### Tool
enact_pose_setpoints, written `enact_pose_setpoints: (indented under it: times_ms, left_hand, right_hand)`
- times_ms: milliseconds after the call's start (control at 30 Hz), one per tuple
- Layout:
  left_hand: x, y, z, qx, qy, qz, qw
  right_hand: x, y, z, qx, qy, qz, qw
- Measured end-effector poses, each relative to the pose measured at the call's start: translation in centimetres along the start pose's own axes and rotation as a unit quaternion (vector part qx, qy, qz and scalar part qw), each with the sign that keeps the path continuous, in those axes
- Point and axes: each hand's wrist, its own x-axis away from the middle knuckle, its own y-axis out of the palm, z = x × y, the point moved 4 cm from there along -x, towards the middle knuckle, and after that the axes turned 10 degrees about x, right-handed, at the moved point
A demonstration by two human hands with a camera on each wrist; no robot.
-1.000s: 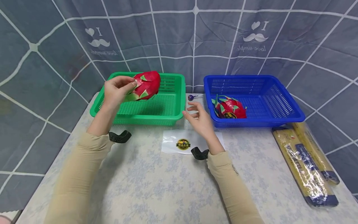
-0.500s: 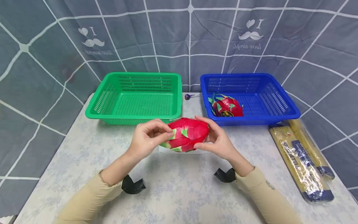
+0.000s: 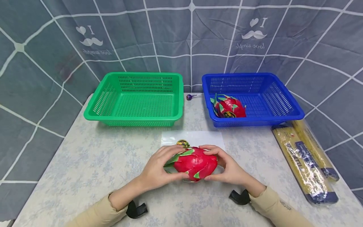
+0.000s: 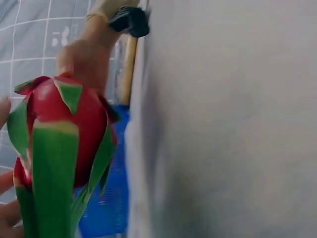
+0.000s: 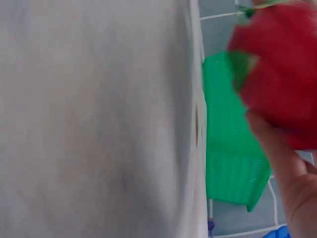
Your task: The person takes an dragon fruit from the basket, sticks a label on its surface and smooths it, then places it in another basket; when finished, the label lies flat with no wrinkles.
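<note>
Between both hands, in front of the white sheet, a red dragon fruit point(image 3: 195, 164) with green scales lies on its side. My left hand point(image 3: 158, 168) grips its leafy end, thumb along the near side and fingers over the top. At the rounder end my right hand point(image 3: 231, 167) holds it between thumb and fingers. In the left wrist view the long green leaves of the dragon fruit point(image 4: 54, 168) point toward the camera. The right wrist view has its smooth red skin point(image 5: 287, 74), with the thumb of my right hand point(image 5: 277, 153) against it.
A green basket point(image 3: 139, 118) stands at the back left, a blue basket point(image 3: 261, 119) at the back right with another dragon fruit point(image 3: 231, 107) inside. A lollipop point(image 3: 189, 97) lies between them. The white sheet point(image 3: 204, 137) bears a round label. Pasta packs point(image 3: 306, 164) lie at the right.
The dragon fruit has come from over the green basket down to the front middle of the table. My right hand has moved in and taken hold of its other end.
</note>
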Motion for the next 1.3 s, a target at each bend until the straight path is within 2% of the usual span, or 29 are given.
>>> enact_pose_setpoints:
  times_ms: [67,133,333,533,633,733,800,867,1067,1167,1300]
  left_hand:
    - [0.6,0.6,-0.5,-0.002,-0.029,-0.045,0.9986]
    - [1.0,1.0,-0.9,0.007,-0.036,-0.071,0.9968]
    - [1.4,1.7,-1.1,0.030,0.000,-0.084,0.9960]
    - [1.2,1.3,-1.5,0.115,0.032,-0.103,0.9874]
    - [1.2,1.1,-2.1,0.164,0.011,-0.096,0.9818]
    - [1.3,1.2,-2.8,0.185,-0.046,-0.102,0.9763]
    - [1.5,1.3,-3.1,0.183,-0.083,-0.119,0.9724]
    - [1.6,1.4,-3.1,0.171,-0.100,-0.129,0.9716]
    - [1.3,1.2,-3.0,0.151,-0.065,-0.106,0.9808]
    - [1.2,1.0,-3.0,0.148,-0.066,-0.121,0.9794]
    - [0.9,0.0,-3.0,0.160,-0.069,-0.155,0.9726]
  right_hand:
    - [0.1,0.2,0.2,0.016,0.010,-0.011,0.9998]
    - [0.3,0.4,0.5,0.030,0.025,-0.026,0.9989]
    - [0.7,0.4,0.9,0.039,0.045,-0.077,0.9953]
    - [0.6,0.0,1.1,0.022,0.067,-0.105,0.9920]
    - [0.6,0.1,1.2,0.026,0.090,-0.117,0.9888]
    - [0.7,0.1,1.1,0.025,0.108,-0.135,0.9846]
    - [0.7,0.2,0.9,0.019,0.114,-0.143,0.9829]
    - [0.7,0.3,0.6,0.020,0.110,-0.146,0.9829]
    - [0.5,0.3,0.5,0.049,0.077,-0.120,0.9886]
    - [0.5,0.3,0.7,0.058,0.072,-0.125,0.9879]
    - [0.5,-0.4,0.9,0.061,0.079,-0.137,0.9855]
